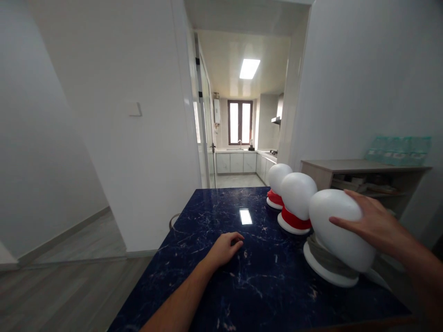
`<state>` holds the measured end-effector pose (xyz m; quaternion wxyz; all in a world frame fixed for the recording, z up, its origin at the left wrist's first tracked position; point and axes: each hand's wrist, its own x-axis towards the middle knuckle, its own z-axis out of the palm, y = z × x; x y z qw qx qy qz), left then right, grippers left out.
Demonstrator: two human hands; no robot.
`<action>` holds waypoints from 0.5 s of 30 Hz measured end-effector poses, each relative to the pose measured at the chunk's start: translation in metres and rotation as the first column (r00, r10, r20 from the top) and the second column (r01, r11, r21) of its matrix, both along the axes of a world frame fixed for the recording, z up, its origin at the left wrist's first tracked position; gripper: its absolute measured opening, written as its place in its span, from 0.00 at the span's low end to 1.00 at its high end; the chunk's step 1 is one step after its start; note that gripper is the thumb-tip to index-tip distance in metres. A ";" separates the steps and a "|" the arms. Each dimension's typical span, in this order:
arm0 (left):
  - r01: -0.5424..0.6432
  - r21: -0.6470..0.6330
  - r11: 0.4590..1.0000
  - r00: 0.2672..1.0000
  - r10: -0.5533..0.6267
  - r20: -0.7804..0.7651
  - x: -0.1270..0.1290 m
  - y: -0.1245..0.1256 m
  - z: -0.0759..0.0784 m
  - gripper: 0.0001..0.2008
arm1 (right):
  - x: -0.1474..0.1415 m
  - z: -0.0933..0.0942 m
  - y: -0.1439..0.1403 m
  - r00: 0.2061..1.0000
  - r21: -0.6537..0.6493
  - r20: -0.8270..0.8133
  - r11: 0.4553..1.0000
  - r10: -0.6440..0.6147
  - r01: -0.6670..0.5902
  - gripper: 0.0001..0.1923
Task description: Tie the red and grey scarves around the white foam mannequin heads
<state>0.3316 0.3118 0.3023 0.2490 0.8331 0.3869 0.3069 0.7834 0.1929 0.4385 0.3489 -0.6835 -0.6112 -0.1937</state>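
On dark table [263,286], right hand [375,223] covering white head form [337,235], base edge hidden

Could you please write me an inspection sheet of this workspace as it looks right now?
Surface: dark blue marbled table, glossy, reflecting the ceiling light.
Job's things: three white mannequin heads in a row along the right side; nearest head tilted, grey band at its neck; middle head and far head with red bands.
Clutter: nothing seen.
Hands: right hand rests open on the nearest head; left hand loosely curled on the table, empty.
Cables: nothing seen.
Surroundings: white walls, kitchen doorway, shelf unit.
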 end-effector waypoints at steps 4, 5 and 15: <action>-0.006 0.016 1.000 1.000 0.006 -0.001 0.000 0.000 -0.001 0.14 | -0.010 0.003 -0.008 0.999 0.053 0.043 0.999 0.003 -0.006 0.47; -0.005 0.013 1.000 1.000 0.005 0.001 0.000 0.000 -0.001 0.14 | -0.015 0.005 -0.009 0.998 0.071 0.055 0.997 0.014 -0.018 0.47; -0.254 -0.091 0.963 0.944 0.267 0.193 -0.005 0.020 -0.012 0.19 | -0.159 0.043 0.047 0.942 0.100 -0.008 0.937 0.336 -0.334 0.48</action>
